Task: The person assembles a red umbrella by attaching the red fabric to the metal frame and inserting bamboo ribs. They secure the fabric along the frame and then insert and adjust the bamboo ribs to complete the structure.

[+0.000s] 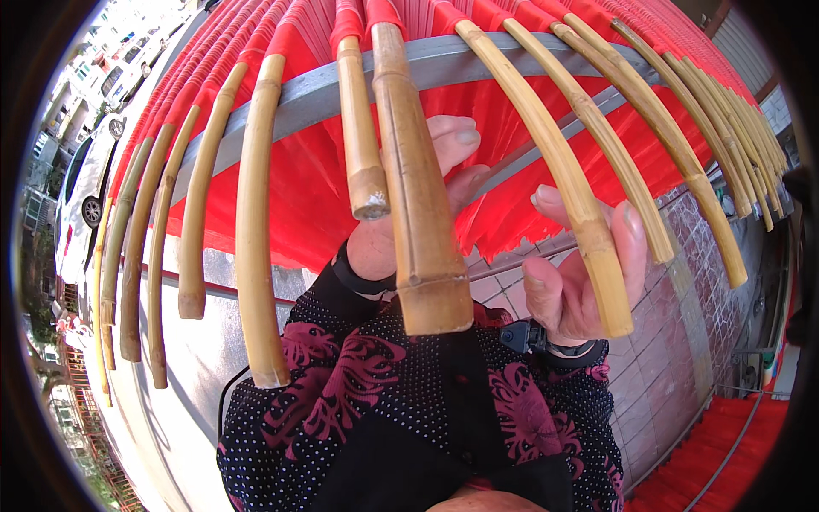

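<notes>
1. The right hand (573, 294) was half curled, fingers spread, behind a pale bamboo pole (573, 198) — contact could not be told.
2. The left hand (373, 249) was partly hidden behind a thick bamboo pole (418, 171) — its grip could not be told.
3. Farther out, more poles (256, 213) crossed a grey metal bar (311, 88) before red cloth (314, 175).

Smooth, glossy bamboo poles (418, 188), red cloth (311, 196), matt metal rail (311, 96)
</notes>
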A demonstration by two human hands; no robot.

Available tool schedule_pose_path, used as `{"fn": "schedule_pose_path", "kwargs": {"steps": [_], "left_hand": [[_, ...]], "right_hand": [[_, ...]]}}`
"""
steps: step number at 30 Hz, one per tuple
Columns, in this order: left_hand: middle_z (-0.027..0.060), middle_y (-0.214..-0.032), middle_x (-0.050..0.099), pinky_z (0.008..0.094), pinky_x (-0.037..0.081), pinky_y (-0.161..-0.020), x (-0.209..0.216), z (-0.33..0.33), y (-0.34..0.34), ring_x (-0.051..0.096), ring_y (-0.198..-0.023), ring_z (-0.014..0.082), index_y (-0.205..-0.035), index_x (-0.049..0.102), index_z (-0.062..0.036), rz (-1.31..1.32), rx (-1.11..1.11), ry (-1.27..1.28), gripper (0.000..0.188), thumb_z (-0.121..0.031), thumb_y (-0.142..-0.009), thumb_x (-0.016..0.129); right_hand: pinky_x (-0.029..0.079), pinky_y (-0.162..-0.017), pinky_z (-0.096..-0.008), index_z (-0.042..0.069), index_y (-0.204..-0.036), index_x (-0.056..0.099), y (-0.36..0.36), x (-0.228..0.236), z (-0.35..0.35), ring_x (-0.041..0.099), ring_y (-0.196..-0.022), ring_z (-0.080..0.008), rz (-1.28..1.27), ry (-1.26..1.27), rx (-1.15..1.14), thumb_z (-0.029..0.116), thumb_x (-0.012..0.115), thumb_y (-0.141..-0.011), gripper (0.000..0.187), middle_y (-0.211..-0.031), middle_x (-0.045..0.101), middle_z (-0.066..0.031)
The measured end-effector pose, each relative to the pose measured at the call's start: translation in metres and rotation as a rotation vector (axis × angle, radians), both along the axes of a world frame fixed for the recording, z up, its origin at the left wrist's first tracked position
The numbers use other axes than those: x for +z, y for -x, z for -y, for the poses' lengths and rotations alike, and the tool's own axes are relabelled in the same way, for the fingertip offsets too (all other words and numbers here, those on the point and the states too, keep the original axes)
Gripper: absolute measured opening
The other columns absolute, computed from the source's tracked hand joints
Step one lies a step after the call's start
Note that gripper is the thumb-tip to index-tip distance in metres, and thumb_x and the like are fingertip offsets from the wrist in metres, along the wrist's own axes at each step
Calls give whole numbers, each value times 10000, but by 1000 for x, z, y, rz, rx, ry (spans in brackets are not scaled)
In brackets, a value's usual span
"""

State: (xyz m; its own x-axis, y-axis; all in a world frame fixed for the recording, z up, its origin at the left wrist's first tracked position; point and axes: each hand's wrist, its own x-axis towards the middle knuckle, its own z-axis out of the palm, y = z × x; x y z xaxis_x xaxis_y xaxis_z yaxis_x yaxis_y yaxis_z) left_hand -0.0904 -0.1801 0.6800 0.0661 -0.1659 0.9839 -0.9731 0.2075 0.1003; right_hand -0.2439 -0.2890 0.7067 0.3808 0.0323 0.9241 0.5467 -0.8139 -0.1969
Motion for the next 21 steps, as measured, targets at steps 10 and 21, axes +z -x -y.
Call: {"fn": "schedule_pose_path", "kwargs": {"steps": [10,21], "left_hand": [[218,-1091,603,329,536,-674,21,-42,17,643,-794,252,-1212,526,21,-57,-128,18,439,22,-802,684],[216,-982,623,309,508,-583,43,-40,17,623,-725,252,-1284,513,4,13,-148,-10,504,-5,-801,658]], "right_hand": [[556,-753,-363,14,-1465,178,-13,-3,-29,659,-812,-268,135,-352,52,285,571,-966,691,-1010,635,-224],[608,-623,-423,120,-1521,25,-45,-34,-47,649,-900,-345,559,-418,549,77,677,-875,919,-1408,360,-258]]}}
